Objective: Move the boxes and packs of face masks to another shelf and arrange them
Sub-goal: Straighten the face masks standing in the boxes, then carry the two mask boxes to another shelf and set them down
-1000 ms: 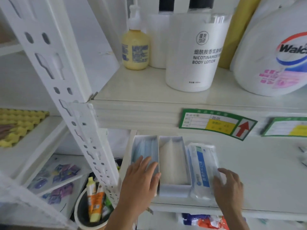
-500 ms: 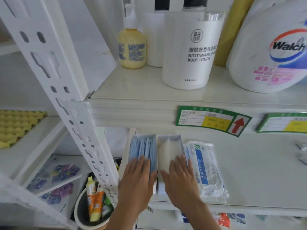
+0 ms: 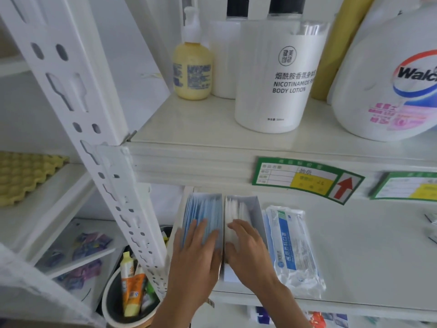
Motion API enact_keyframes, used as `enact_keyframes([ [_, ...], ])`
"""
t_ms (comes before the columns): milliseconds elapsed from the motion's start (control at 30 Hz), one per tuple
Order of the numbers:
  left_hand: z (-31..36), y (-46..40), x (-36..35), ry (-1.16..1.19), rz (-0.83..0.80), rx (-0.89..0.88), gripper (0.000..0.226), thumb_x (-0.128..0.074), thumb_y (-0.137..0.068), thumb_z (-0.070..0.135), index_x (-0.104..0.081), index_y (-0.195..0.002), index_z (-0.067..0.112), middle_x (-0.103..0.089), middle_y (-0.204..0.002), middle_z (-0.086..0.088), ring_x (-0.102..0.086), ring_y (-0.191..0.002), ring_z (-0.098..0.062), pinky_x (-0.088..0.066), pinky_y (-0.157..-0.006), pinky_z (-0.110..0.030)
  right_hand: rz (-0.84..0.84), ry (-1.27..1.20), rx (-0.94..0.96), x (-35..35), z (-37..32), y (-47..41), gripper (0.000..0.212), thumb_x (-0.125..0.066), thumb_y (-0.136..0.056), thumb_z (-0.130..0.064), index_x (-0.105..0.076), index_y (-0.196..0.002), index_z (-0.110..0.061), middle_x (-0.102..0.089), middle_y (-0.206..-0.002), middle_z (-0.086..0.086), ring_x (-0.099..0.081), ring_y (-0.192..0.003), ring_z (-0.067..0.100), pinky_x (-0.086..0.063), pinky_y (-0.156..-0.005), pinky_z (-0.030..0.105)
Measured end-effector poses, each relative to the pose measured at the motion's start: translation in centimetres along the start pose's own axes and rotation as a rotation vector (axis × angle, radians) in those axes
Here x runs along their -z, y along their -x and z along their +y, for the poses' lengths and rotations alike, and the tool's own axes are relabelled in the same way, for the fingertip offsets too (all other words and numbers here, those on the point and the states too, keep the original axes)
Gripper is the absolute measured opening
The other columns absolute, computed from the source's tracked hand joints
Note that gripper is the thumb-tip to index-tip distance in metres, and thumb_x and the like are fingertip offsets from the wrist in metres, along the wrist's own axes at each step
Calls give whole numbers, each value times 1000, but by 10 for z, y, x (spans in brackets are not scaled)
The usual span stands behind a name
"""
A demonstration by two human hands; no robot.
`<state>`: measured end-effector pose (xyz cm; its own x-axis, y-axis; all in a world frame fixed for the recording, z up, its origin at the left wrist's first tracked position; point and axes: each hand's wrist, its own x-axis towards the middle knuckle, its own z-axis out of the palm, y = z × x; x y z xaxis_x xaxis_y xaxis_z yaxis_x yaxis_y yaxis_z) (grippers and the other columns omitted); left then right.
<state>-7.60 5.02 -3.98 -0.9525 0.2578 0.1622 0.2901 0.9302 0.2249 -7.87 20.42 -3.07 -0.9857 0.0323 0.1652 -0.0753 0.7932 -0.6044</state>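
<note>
White metal shelf (image 3: 354,252), lower level, holds the mask goods at its left front. Box of blue masks (image 3: 204,209) sits leftmost, open top. Left hand (image 3: 196,254) lies flat on the blue masks, fingers spread and extended, palm down, not gripping. Touching it on the right, a box of white masks (image 3: 246,207), also open. Right hand (image 3: 250,252) rests palm down on the white masks, fingers loosely curled at the tips; the near ends of both boxes are hidden under the hands. Whether the fingertips pinch any mask, cannot tell. Just right of the white box, a sealed pack of masks (image 3: 295,247) lies flat, blue stripe with print too blurred to read fully; its left edge tucks against the box wall.

Upper shelf: body lotion bottle (image 3: 281,74), pump top cut off by the frame edge; yellow pump bottle (image 3: 192,69) to its left; large detergent jug (image 3: 390,86) cut off at right. Green price tag (image 3: 305,179) on the shelf lip, text smeared. Second tag at far right, partly out of frame. Below left, a cup of tubes (image 3: 132,290), partly hidden by the perforated upright (image 3: 94,150).
</note>
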Motion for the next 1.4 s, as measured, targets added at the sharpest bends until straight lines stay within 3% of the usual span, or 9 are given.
enact_keyframes([
  [133,2,4,0,67,125,182,49,-63,-88,31,-52,-135,24,-29,-161,-11,-26,-149,-34,-39,-112,-49,248,115,154,-2,14,16,34,-71,-86,-11,-68,-120,-14,-59,-140,4,-50,-132,25,-49,-105,41],
  [233,8,-1,3,77,105,264,56,-57,-91,39,-40,-143,28,-18,-164,-10,-32,-147,-35,-46,-105,-45,344,16,-67,-4,28,27,49,-71,-87,-11,-58,-134,-16,-46,-151,5,-41,-138,26,-43,-109,43],
  [367,10,-9,8,197,59,358,56,-48,-96,41,-30,-148,26,-18,-161,-14,-62,-116,-24,-52,-90,-36,115,-322,-462,1,35,29,70,-63,-94,-18,-28,-155,-18,-41,-154,2,-42,-139,25,-40,-109,39],
  [600,1,-2,16,504,-30,434,59,-50,-99,30,-28,-151,17,-64,-122,-4,-64,-108,-22,-45,-105,-47,-10,-488,-605,15,40,11,9,-65,-87,-15,-62,-92,-8,-69,-88,12,-63,-74,29,-54,-64,41],
  [733,-2,19,7,608,-39,422,21,-54,-96,26,-59,-115,21,-62,-101,3,-60,-95,-12,-51,-94,-39,-73,-418,-623,19,51,10,11,-65,-88,-19,-58,-97,-17,-66,-94,4,-64,-83,22,-56,-62,36],
  [967,3,48,-13,1112,3,620,50,-74,-88,31,-50,-130,47,-54,-121,27,-51,-102,15,-39,-84,-12,-174,-594,-632,24,55,23,36,-73,-83,-31,-49,-110,-29,-63,-113,1,-64,-100,22,-57,-89,48],
  [1133,-11,65,-5,1568,-63,687,61,-86,-64,35,-69,-122,37,-69,-129,6,-61,-123,-18,-49,-101,-46,-208,-836,-563,45,55,38,62,-78,-61,-37,-51,-116,-27,-61,-118,0,-65,-104,27,-56,-76,40],
  [1300,6,113,-6,1670,133,733,66,-92,-55,35,-73,-118,28,-72,-123,-7,-65,-119,-25,-57,-85,-36,-299,-904,-443,66,73,58,54,-86,-56,-32,-65,-106,-32,-68,-114,-7,-68,-106,25,-53,-95,57],
  [1400,28,158,-14,1714,161,810,94,-97,-50,37,-60,-135,22,-67,-132,-12,-59,-126,-33,-46,-106,-56,-326,-954,-420,65,80,75,55,-86,-54,-19,-67,-103,-32,-71,-107,-9,-73,-94,22,-54,-93,61],
])
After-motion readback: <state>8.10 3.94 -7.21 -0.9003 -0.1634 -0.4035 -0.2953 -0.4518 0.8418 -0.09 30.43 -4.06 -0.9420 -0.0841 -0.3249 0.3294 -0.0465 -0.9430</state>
